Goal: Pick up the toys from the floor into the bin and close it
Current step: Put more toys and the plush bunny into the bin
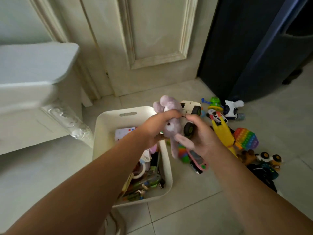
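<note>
A white open bin (pixel 105 126) stands on the tiled floor, partly filled with several small toys. My left hand (pixel 155 128) grips a purple plush bunny (pixel 171 126) above the bin's right rim, its ears hanging down. My right hand (pixel 201 134) holds a cream toy truck with black wheels (pixel 190 114) just right of the bunny. Several toys lie on the floor to the right: a yellow rubber chicken (pixel 221 133), a rainbow pop-it (pixel 247 139), a black-and-white robot dog (pixel 232 107), a green toy (pixel 214 101) and a pink toy phone (pixel 197 157).
A white cabinet (pixel 33 102) stands at left, close to the bin. A cream panelled door (pixel 152 48) is behind. A dark blue container (pixel 254 48) stands at the back right. Dark toy cars (pixel 264 168) lie at the far right.
</note>
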A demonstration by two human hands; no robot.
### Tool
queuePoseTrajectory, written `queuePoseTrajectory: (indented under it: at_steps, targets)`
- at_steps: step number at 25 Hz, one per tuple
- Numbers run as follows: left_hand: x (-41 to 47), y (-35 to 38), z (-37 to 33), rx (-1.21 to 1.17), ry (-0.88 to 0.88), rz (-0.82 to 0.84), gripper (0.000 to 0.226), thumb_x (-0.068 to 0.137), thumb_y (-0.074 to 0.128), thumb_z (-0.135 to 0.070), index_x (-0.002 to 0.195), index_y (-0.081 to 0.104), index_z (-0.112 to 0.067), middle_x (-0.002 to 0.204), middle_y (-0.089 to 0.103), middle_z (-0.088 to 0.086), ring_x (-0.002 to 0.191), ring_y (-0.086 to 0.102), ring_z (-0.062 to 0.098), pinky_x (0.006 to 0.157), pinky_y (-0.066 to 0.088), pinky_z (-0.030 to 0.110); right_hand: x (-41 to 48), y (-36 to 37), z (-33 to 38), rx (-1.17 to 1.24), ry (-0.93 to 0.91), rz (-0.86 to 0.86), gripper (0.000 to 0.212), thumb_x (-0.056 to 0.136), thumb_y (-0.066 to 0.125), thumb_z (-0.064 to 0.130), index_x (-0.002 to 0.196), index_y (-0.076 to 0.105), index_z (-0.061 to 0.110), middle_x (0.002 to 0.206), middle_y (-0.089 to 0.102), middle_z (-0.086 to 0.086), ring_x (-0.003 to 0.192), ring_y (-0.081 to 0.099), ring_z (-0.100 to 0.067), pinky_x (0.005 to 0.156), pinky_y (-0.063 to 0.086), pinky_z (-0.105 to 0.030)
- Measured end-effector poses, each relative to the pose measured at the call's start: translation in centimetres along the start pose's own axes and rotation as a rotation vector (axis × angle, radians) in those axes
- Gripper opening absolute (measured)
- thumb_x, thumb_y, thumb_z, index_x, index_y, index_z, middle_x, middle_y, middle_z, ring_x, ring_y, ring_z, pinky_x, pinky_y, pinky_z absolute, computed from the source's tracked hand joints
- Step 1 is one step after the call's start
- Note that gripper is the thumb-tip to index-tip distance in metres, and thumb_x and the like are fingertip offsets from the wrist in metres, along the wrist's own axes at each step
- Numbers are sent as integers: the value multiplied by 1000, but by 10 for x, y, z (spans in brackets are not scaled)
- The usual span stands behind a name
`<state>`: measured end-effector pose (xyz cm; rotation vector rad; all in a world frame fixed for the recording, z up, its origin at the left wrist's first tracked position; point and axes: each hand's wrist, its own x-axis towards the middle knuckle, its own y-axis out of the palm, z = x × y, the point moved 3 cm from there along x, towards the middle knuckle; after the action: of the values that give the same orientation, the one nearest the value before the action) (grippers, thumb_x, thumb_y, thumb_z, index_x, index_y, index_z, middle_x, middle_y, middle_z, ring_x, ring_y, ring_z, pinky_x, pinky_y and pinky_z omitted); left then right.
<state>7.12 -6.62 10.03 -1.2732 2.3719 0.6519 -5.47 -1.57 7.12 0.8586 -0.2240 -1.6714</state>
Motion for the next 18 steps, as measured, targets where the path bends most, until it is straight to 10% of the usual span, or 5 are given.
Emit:
queuePoseTrajectory:
  at_steps: [6,18]
  targets:
    - [-50,-111,25,-175,-75,-107,53,76,71,-29,123,57,-9,108,70,18,90,69,30,69,57,34,31,75,-85,-110,194,19,49,82,68,31,127,61,13,128,63,-18,118,61,-34,96,49,-45]
    - [-33,-165,91,148,-341,-258,47,80,64,-19,124,52,-9,121,56,19,107,56,32,85,52,40,41,42,-150,-450,502,-166,42,78,70,22,119,63,15,108,72,-18,95,70,-32,78,59,-43]
